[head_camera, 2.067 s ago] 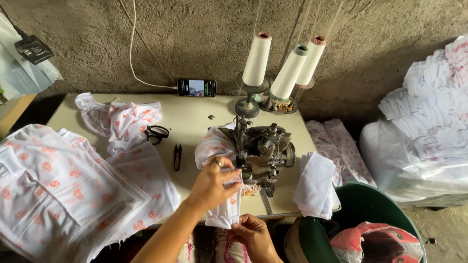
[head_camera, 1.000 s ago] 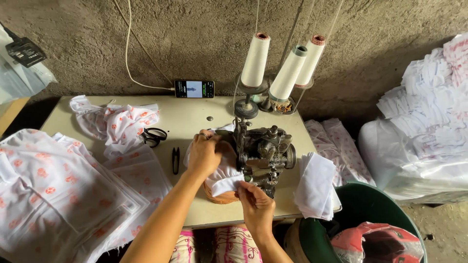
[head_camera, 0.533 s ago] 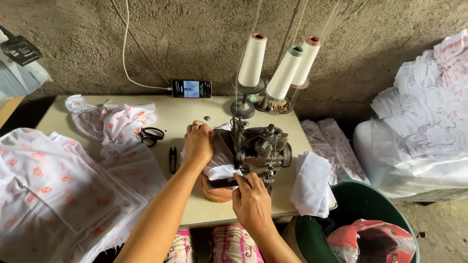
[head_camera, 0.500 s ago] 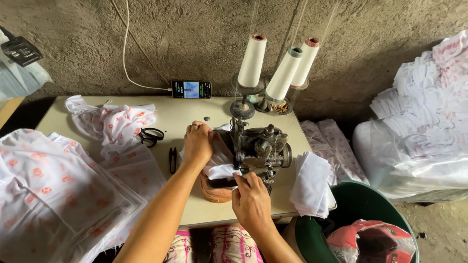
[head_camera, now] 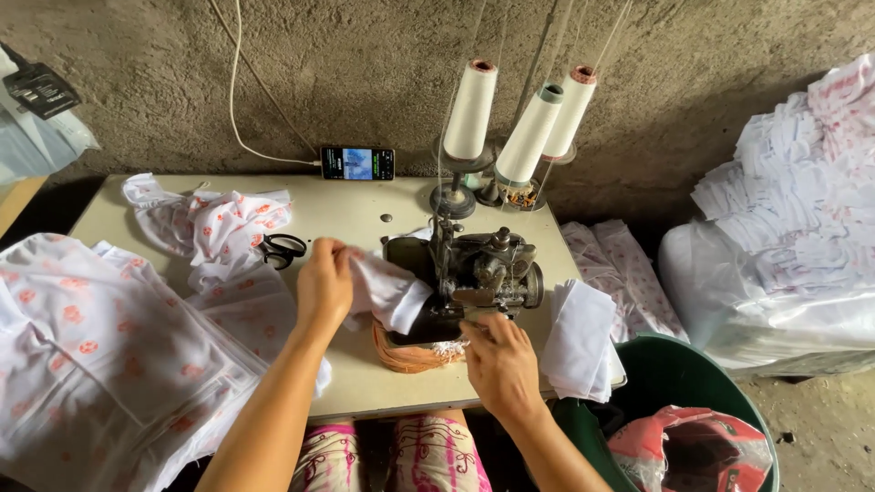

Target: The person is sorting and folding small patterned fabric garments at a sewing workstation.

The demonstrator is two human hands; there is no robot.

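Feeding a small white fabric piece (head_camera: 387,293) into the dark metal overlock sewing machine (head_camera: 469,278), we work at the cream tabletop (head_camera: 365,205). Our left hand (head_camera: 324,284) has its fingers closed on the cloth's far end, left of the machine. Our right hand (head_camera: 499,360) lies with fingers extended flat, gripping nothing, at the machine's front edge. We judge the seam to be in progress: most of the piece lies outside the machine. Printed white garments (head_camera: 100,337) are heaped at left; folded white pieces (head_camera: 579,342) hang at right.
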